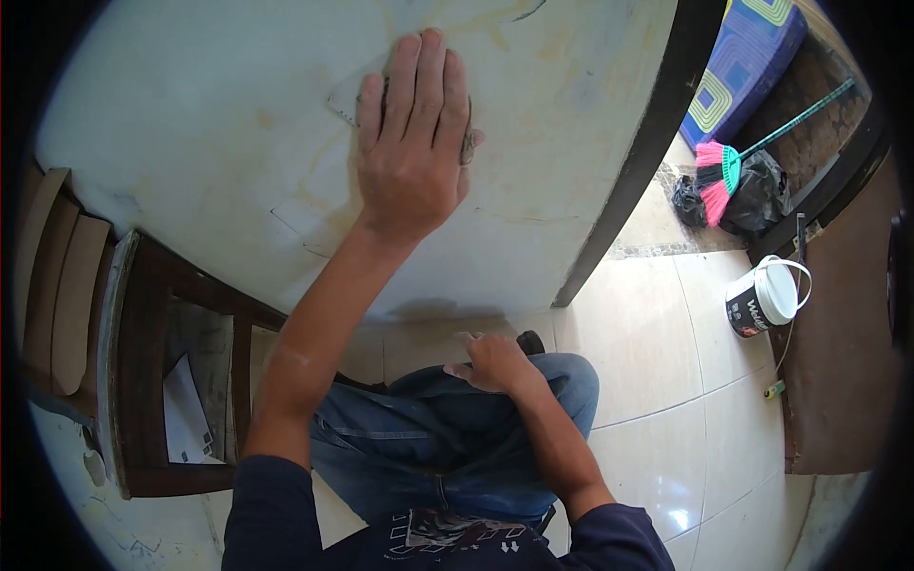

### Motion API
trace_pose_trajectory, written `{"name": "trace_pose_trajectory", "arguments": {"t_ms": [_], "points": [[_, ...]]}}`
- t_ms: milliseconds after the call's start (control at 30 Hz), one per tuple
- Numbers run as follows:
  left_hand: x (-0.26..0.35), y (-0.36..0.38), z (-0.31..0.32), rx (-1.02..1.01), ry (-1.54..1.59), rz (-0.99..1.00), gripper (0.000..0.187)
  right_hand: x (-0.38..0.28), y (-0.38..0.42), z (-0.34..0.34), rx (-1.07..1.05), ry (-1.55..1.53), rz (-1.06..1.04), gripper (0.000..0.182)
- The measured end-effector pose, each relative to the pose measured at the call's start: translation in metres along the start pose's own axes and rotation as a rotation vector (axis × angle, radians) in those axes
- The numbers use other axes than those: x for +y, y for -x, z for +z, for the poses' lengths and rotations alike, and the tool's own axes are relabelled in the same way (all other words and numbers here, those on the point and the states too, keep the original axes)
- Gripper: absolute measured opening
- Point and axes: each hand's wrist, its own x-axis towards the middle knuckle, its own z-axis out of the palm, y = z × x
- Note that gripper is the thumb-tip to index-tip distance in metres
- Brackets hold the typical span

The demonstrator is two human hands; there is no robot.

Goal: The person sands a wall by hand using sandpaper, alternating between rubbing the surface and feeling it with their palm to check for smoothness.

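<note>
My left hand [409, 162] lies with its fingers stretched flat on the pale, patchy wall [552, 124]. Under it is a folded piece of sandpaper [345, 101]; a white printed corner sticks out at the left, and a greyish edge shows by the thumb. Most of the sandpaper is hidden by the palm and fingers. Over my bent knee in blue jeans [571, 381], my right hand [497, 363] hangs with nothing in it, thumb and index finger apart. Whitish dust marks its fingertips.
A dark wooden shelf [171, 481] holding white printed sheets [188, 409] stands left. At right are a lidded white bucket [776, 290], a pink-and-black broom [714, 181], black plastic bags [762, 190] and a purple patterned mattress [743, 71]. A dark strip [647, 152] edges the wall.
</note>
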Motion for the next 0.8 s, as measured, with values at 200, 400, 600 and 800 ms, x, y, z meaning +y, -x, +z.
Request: {"name": "trace_pose_trajectory", "arguments": {"t_ms": [200,400,600,800], "points": [[0.008,0.067,0.001,-0.167,-0.018,0.287,0.042,0.007,-0.002,0.007,0.010,0.001,0.029,0.067],[0.003,-0.031,-0.009,-0.082,-0.034,0.201,0.042,-0.001,0.003,0.005,-0.022,-0.016,0.013,0.070],[0.027,0.029,0.004,-0.195,0.007,0.323,0.046,0.005,-0.003,0.008,-0.030,-0.014,0.035,0.069],[0.019,0.025,0.011,-0.163,0.067,0.353,0.050,0.004,0.006,0.009,0.013,-0.019,-0.011,0.060]]}}
